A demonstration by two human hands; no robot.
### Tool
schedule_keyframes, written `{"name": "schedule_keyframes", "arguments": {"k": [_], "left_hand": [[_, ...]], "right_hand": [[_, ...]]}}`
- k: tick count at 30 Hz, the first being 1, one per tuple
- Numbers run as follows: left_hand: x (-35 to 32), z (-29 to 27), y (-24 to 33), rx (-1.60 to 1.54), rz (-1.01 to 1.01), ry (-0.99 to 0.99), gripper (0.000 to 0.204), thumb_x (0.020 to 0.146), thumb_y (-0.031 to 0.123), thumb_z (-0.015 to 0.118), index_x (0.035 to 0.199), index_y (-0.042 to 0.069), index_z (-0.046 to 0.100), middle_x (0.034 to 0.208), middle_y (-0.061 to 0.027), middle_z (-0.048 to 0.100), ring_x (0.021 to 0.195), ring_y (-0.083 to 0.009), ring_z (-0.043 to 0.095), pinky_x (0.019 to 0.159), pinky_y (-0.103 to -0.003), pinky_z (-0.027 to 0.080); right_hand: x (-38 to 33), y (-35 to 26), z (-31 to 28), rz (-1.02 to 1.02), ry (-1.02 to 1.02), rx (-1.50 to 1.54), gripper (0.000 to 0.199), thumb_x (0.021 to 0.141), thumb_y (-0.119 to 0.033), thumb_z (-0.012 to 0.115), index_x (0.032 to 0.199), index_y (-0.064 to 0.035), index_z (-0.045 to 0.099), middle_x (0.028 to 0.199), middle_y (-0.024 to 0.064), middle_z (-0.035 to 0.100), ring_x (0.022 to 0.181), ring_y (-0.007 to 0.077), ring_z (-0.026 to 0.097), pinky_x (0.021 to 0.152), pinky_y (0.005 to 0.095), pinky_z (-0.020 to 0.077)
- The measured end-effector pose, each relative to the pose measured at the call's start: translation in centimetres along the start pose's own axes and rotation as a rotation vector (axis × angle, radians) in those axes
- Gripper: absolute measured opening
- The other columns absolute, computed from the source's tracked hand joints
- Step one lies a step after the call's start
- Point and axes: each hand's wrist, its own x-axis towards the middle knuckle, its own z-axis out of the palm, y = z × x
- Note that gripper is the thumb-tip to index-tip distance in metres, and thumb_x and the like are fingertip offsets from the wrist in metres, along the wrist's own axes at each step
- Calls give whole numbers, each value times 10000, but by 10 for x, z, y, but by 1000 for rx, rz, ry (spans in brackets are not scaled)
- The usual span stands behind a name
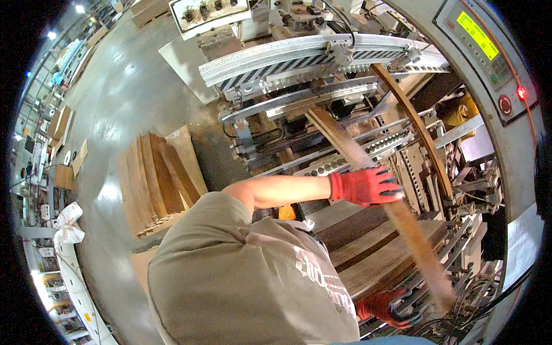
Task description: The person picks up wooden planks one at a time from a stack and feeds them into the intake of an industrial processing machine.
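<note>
In a red glove, my left hand (368,187) grips a long wooden board (411,230) near its middle, fingers over the top. The board slants across the machine and is smeared by motion. Lower down, my right hand (391,309), in a red and dark glove, has its fingers apart and curved, with nothing seen in them. It is beside a stack of wooden boards (368,270) and apart from the held board. Another narrow board (417,123) lies across the machine's rails, farther to the right.
A metal beam with striped marking (276,64) spans the machine's far side. At right stands a control panel (480,49) with a red stop button (505,105). Stacked boards (158,178) are on the left. Cables (474,305) hang at lower right.
</note>
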Motion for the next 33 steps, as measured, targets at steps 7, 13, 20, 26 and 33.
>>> {"name": "schedule_keyframes", "arguments": {"k": [7,13,20,26,33], "left_hand": [[124,-137,26,-501,-337,388,765,760,293,695,1400,88,329,1208,-177,533,994,-382,571,890,-459,458],[113,-154,19,-1021,-672,736,749,809,230,698,1390,41,263,1138,-144,549,981,-282,566,872,-376,467],[-42,-62,-145,-1171,-1327,1437,447,814,301,722,1162,127,504,942,-56,587,775,-185,569,669,-347,485],[-147,42,-164,-1045,-2046,1093,756,764,520,675,1274,46,382,1229,-185,527,1053,-325,517,920,-454,394],[-148,85,-195,86,-1696,-300,542,849,435,593,1256,118,426,1246,-106,561,1110,-319,524,925,-438,396]], "right_hand": [[42,-166,20,493,-626,900,939,609,-112,864,1380,10,341,1410,181,391,1266,294,411,1096,417,298],[-25,-163,64,501,-803,950,851,595,-74,850,1323,-4,414,1299,145,514,1180,274,490,1004,403,395],[-73,-90,49,160,-1340,715,684,583,-198,835,1190,-110,531,1044,149,650,956,328,633,819,388,507],[-56,-83,75,-74,-1628,480,636,564,-239,842,1121,-140,552,960,154,667,905,352,641,743,434,512],[-48,-97,131,-42,-1660,413,640,585,-259,849,1121,-65,560,906,137,660,816,305,634,726,391,506]]}}
